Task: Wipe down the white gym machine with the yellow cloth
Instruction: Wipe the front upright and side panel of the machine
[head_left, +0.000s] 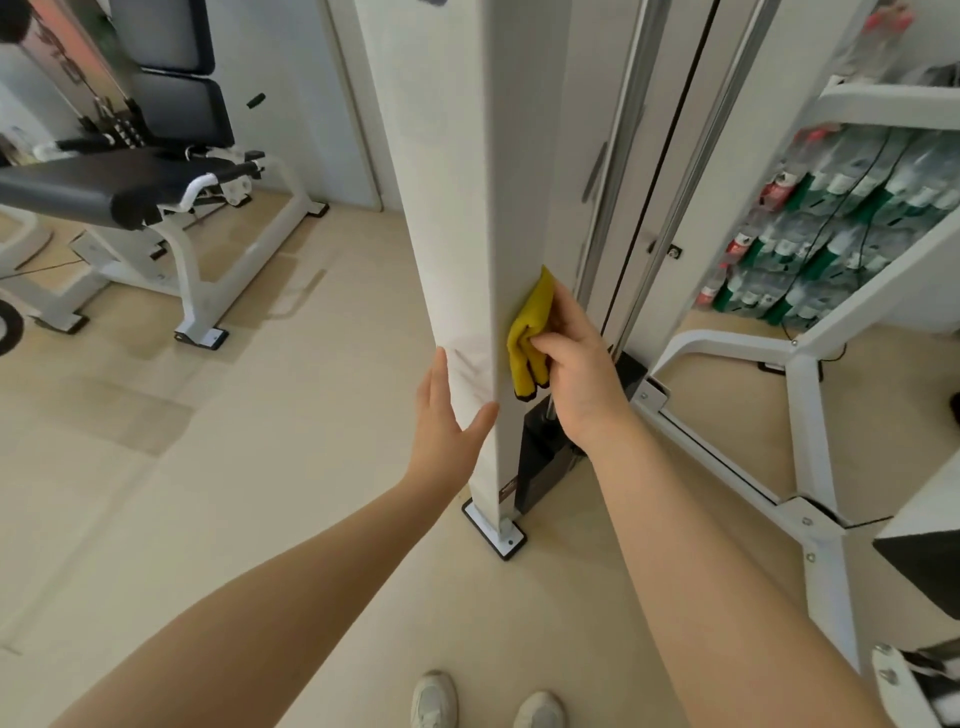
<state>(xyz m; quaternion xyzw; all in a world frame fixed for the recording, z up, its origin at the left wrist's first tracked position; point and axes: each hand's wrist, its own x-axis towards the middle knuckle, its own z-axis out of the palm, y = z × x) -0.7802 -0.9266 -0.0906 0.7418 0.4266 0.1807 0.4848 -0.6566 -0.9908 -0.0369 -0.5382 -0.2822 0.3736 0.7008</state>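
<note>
Two hands meet the white gym machine's upright column (470, 218) at frame centre: the left hand (447, 410) rests flat with straight fingers, the right hand (576, 364) pinches the yellow cloth (530, 332) against its right face.

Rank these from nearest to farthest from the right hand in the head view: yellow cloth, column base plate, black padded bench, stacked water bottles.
1. yellow cloth: gripped in the right hand, against the column.
2. column base plate: on the floor below.
3. stacked water bottles and black padded bench: far right and far left, too close to call.
</note>
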